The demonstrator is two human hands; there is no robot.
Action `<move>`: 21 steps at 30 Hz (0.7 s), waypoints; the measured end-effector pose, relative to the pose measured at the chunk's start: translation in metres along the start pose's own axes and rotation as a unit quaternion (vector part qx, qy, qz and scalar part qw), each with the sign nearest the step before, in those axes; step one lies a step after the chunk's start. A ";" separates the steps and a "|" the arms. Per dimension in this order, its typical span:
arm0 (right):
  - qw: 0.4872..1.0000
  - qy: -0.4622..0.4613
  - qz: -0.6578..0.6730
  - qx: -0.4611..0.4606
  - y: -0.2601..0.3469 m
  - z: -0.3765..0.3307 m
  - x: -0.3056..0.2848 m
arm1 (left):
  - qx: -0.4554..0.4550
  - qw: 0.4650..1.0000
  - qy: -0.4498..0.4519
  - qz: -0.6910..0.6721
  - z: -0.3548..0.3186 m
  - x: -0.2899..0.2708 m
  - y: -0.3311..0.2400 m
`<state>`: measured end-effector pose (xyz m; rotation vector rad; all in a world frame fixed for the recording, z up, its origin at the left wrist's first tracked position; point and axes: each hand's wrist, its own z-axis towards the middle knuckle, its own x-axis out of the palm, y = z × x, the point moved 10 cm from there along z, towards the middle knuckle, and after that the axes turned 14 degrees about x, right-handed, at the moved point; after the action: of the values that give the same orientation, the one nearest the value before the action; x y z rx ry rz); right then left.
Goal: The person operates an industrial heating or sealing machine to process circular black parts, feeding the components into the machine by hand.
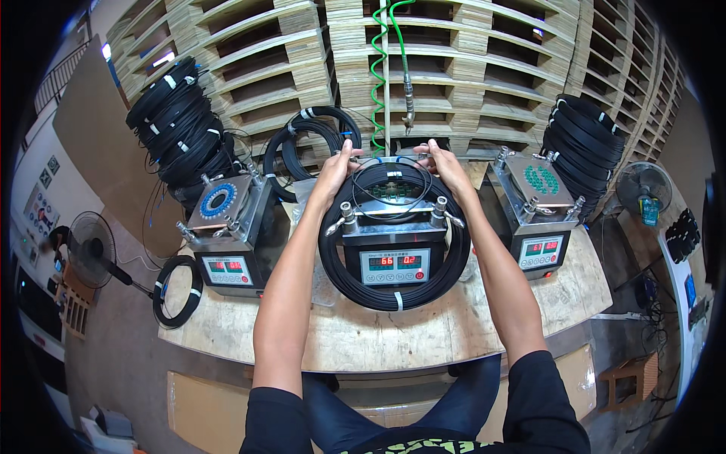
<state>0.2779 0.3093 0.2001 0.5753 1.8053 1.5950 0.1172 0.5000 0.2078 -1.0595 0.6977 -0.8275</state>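
Note:
A big coil of thin black cable [355, 291], tied with white bands, leans upright around the front of the middle bench machine [352, 253]. At the coil's upper left, the fingers of my left hand [333, 175] are closed on a strand of the black cable. My right hand [451, 172] faces it at the upper right, fingers also bent closed on the cable. Loose thin loops [389, 203] with small blue tips near the top run between my hands. Behind the loops, the machine's top plate with green pieces is partly hidden. Its red digits are lit.
Similar machines stand on the left [227, 268] and right [541, 253] of the wooden table [378, 337]. A small black coil [160, 295] lies at the left edge. Tall coil stacks [170, 129] rise behind. A green air hose [376, 68] hangs before wooden pallets [257, 38].

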 end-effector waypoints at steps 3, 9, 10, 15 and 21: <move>1.000 0.007 0.017 -0.002 -0.001 0.001 0.000 | 0.005 1.000 0.006 0.008 0.001 0.001 0.000; 0.999 0.014 0.028 -0.013 0.002 -0.002 0.001 | 0.018 1.000 0.007 0.015 -0.001 0.001 -0.002; 0.999 0.015 0.028 -0.013 0.004 -0.005 0.003 | 0.018 1.000 0.005 0.016 -0.001 -0.001 -0.002; 1.000 -0.017 0.011 -0.007 0.006 -0.007 -0.004 | 0.002 1.000 0.004 -0.021 -0.003 0.004 -0.004; 1.000 -0.026 -0.001 0.012 0.005 -0.008 -0.003 | 0.003 1.000 0.000 -0.016 -0.003 0.003 -0.004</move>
<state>0.2739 0.3019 0.2060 0.6203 1.7891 1.5459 0.1148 0.4953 0.2106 -1.0670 0.6786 -0.8574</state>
